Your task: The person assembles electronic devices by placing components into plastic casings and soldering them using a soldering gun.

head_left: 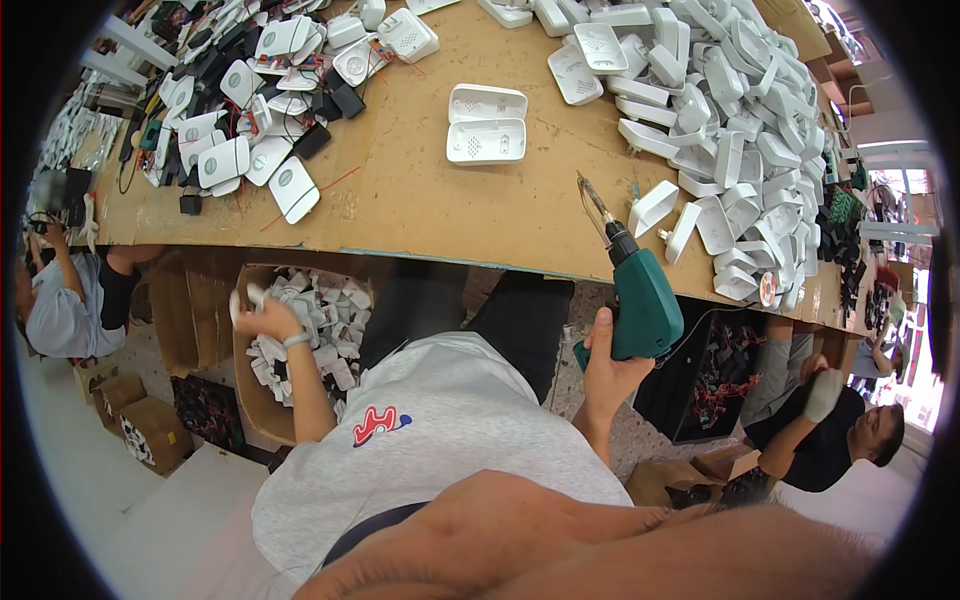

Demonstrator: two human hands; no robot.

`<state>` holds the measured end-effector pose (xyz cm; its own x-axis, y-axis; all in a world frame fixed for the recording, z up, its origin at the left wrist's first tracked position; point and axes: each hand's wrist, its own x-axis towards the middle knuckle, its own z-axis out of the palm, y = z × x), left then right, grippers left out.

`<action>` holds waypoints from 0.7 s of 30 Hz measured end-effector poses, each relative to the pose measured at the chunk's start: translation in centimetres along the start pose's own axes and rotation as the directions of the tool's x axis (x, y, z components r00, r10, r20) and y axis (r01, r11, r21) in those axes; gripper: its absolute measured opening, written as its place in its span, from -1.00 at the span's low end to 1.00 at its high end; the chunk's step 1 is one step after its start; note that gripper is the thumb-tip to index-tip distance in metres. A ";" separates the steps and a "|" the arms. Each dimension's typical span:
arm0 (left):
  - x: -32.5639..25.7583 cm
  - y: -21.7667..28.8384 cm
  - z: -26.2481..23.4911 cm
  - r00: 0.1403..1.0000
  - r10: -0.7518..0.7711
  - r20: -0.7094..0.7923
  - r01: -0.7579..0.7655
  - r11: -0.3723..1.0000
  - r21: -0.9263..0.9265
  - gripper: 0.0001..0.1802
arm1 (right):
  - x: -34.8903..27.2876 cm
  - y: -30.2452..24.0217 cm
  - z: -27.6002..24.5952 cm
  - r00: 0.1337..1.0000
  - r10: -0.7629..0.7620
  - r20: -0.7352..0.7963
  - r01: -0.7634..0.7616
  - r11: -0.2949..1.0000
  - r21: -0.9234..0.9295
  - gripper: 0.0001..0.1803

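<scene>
Workbench (400, 190) ahead, green driver (640, 300) in rt hand (605, 365), lt hand (262, 318) on white part (245, 298)

I look down on a long brown desk (400, 190) running across the room. Beneath it stand open cardboard boxes (200, 330) on a pale speckled floor (150, 500). Bright daylight comes in at the far right edge (915, 370).

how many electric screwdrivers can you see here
1: a green electric screwdriver, held upright in the right hand at the workbench's front edge. Others could be hidden among the piled parts.
</scene>
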<state>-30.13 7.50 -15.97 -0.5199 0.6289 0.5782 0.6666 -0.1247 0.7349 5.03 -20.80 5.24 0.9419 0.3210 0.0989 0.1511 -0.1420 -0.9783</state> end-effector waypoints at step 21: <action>-1.9 27.7 2.0 0.515 0.682 0.520 -0.537 0.729 -0.424 -0.56 | 0.8 0.8 0.0 1.000 0.004 -0.012 -0.004 0.999 0.041 -0.77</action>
<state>-9.62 4.35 2.56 0.4642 0.6379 0.6145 0.5390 -0.7540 0.3755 5.95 -20.66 4.50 0.9460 0.3093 0.0969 0.1352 -0.1047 -0.9853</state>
